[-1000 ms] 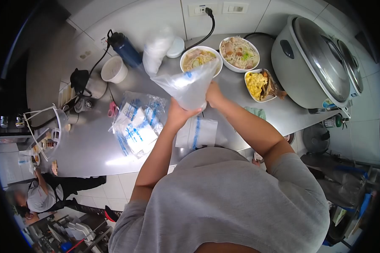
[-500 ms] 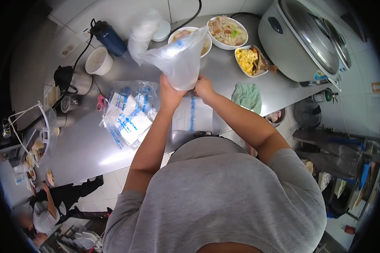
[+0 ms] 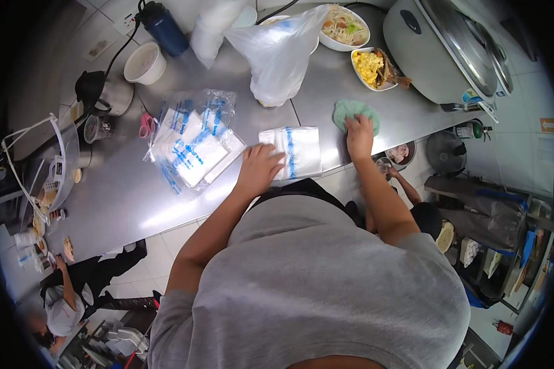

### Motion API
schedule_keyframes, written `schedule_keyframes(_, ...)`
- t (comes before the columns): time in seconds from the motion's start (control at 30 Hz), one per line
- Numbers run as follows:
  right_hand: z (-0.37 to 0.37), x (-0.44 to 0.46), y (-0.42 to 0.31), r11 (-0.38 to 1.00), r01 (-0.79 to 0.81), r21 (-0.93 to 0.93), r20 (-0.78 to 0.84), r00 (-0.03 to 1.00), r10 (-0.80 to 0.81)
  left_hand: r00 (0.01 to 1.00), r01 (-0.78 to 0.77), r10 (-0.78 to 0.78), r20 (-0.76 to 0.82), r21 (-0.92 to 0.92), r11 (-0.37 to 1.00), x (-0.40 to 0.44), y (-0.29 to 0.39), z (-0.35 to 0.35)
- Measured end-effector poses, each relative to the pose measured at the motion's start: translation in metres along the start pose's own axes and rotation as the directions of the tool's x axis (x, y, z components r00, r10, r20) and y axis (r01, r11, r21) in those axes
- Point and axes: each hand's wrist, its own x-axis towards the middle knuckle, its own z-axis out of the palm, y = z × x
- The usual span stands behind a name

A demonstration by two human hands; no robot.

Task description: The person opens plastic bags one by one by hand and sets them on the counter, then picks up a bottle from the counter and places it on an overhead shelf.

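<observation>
The left arm (image 3: 208, 230) reaches forward from the body, elbow bent outward, with the left hand (image 3: 258, 171) palm down and its fingers loosely spread over the left edge of a folded stack of plastic bags (image 3: 305, 150). The right arm (image 3: 385, 200) extends farther forward, and the right hand (image 3: 359, 136) lies palm down with its fingers bent onto the near part of a crumpled green cloth (image 3: 349, 111); whether they grip it cannot be told.

The folded stack lies flat on the bench (image 3: 123, 178), mostly to the right of the left fingers and left of the right ones. It is nearly square, with a blue printed band running away from the body.

A filled white plastic bag (image 3: 280, 61) stands beyond the left fingers and to the left of the right fingers, touched by neither hand. Its long axis rises from a narrow base nearer the hands to a wider top, whose corners point left and right. A clear packet of bags (image 3: 194, 147) lies just left of the left fingers; pink scissors (image 3: 146, 125) sit past it.
</observation>
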Motion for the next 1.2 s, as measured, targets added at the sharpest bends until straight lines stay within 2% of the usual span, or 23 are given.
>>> schedule_keyframes(0.1,0.014,0.040,0.000,0.980,-0.158,0.122,0.104,0.984,0.146,0.997,0.052,-0.051,-0.061,0.024,0.998,0.012,0.001,0.010)
schedule_keyframes(0.2,-0.002,0.060,-0.021,0.998,0.044,0.041,0.057,0.997,-0.046,0.982,0.149,-0.139,-0.128,0.072,0.986,0.022,0.007,0.018)
schedule_keyframes(0.27,-0.011,0.049,-0.048,0.951,0.245,0.189,-0.028,0.969,-0.244,0.965,0.219,-0.206,-0.159,0.068,0.973,0.023,0.008,0.019)
schedule_keyframes(0.33,-0.014,0.025,-0.068,0.909,0.351,0.225,0.068,0.925,-0.374,0.961,0.255,-0.246,-0.126,0.066,0.965,0.023,0.009,0.018)
schedule_keyframes(0.47,0.004,0.002,-0.049,0.834,0.480,0.273,0.159,0.832,-0.531,0.962,0.251,-0.240,-0.133,0.072,0.965,0.027,0.017,0.009)
schedule_keyframes(0.53,-0.002,0.013,-0.052,0.807,0.478,0.347,0.147,0.822,-0.550,0.961,0.222,-0.196,-0.193,0.123,0.967,0.034,0.025,0.002)
schedule_keyframes(0.57,-0.008,0.014,-0.054,0.799,0.463,0.384,0.146,0.824,-0.548,0.963,0.202,-0.169,-0.208,0.148,0.968,0.034,0.029,0.002)
schedule_keyframes(0.6,-0.009,0.018,-0.055,0.793,0.370,0.484,0.192,0.839,-0.509,0.938,0.306,-0.314,-0.144,-0.074,0.949,0.033,0.029,0.002)
schedule_keyframes(0.63,-0.011,0.022,-0.054,0.776,0.269,0.570,0.242,0.848,-0.472,0.898,0.407,-0.438,-0.052,-0.285,0.868,0.033,0.029,0.001)
schedule_keyframes(0.67,-0.015,0.027,-0.053,0.747,0.166,0.644,0.292,0.849,-0.440,0.844,0.495,-0.532,0.061,-0.470,0.731,0.035,0.030,0.000)
schedule_keyframes(0.77,-0.025,0.044,-0.057,0.652,-0.295,0.699,0.597,0.742,-0.305,0.802,0.316,-0.590,-0.095,-0.771,0.553,0.036,0.036,0.003)
schedule_keyframes(0.83,-0.018,0.048,-0.052,0.557,-0.370,0.744,0.597,0.742,-0.305,0.777,0.292,-0.629,-0.028,-0.869,0.399,0.038,0.045,-0.015)
schedule_keyframes(0.87,-0.016,0.048,-0.049,0.506,-0.406,0.761,0.597,0.743,-0.302,0.766,0.277,-0.642,0.010,-0.907,0.316,0.039,0.050,-0.025)
schedule_keyframes(0.97,-0.036,0.050,-0.048,0.425,-0.455,0.783,0.603,0.723,-0.336,0.729,0.364,-0.683,0.043,-0.870,0.334,0.042,0.059,-0.046)
schedule_keyframes(1.07,-0.084,0.058,-0.060,0.468,-0.345,0.814,0.525,0.782,-0.337,0.761,0.266,-0.648,-0.032,-0.896,0.356,0.044,0.076,-0.067)
schedule_keyframes(1.17,-0.129,0.071,-0.070,0.359,-0.276,0.892,0.419,0.803,-0.424,0.784,0.226,-0.617,-0.062,-0.898,0.377,0.047,0.105,-0.097)
schedule_keyframes(1.2,-0.143,0.074,-0.074,0.364,-0.266,0.893,0.421,0.781,-0.461,0.794,0.221,-0.604,-0.073,-0.890,0.398,0.049,0.113,-0.104)
